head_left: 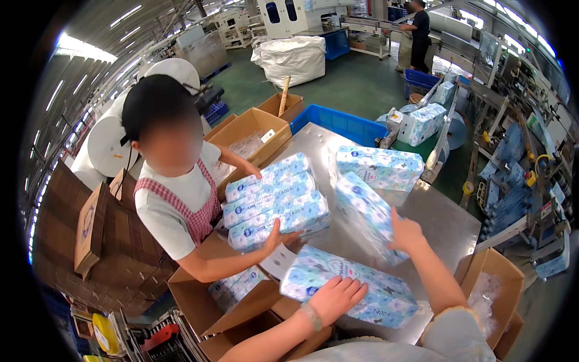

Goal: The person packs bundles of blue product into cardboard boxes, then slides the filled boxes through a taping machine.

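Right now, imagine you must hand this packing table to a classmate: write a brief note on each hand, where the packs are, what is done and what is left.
Left hand lies flat on the nearest tissue pack at the metal table's near edge.
Right hand holds a tilted pack mid-table.
A co-worker's hands grip a stack of three packs.
Done: packs already sit in the open carton below.
Left: another pack lies further back, unboxed.

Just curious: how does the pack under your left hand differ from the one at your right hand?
The left pack lies flat at the table's near edge under the left hand; the right pack is tilted, blurred and farther in, the right hand at its end. Both are blue-patterned tissue packs.
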`<move>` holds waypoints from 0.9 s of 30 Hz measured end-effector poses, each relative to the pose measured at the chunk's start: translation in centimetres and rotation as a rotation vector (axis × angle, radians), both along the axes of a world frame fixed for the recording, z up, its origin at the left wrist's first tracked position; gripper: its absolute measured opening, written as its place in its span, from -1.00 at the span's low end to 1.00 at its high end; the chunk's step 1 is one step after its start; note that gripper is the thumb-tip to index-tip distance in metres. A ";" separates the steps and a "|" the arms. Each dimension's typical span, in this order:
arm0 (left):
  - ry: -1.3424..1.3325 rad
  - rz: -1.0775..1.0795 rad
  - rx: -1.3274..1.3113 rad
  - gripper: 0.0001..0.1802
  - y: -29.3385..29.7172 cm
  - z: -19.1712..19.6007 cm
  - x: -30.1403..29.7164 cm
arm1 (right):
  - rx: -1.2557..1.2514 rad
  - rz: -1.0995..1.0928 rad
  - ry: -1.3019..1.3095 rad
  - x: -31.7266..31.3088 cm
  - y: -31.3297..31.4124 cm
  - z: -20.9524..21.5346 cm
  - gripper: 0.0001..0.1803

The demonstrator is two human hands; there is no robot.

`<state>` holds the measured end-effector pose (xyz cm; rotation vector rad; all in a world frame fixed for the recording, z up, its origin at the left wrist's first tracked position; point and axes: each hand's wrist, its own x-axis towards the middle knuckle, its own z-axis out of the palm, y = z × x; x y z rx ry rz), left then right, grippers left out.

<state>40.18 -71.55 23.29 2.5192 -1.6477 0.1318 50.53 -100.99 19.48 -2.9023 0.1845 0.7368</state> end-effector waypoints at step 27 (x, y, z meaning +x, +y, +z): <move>0.823 0.642 0.190 0.21 19.4 -20.6 -20.0 | 0.263 1.451 -0.305 -16.7 33.3 -6.9 0.14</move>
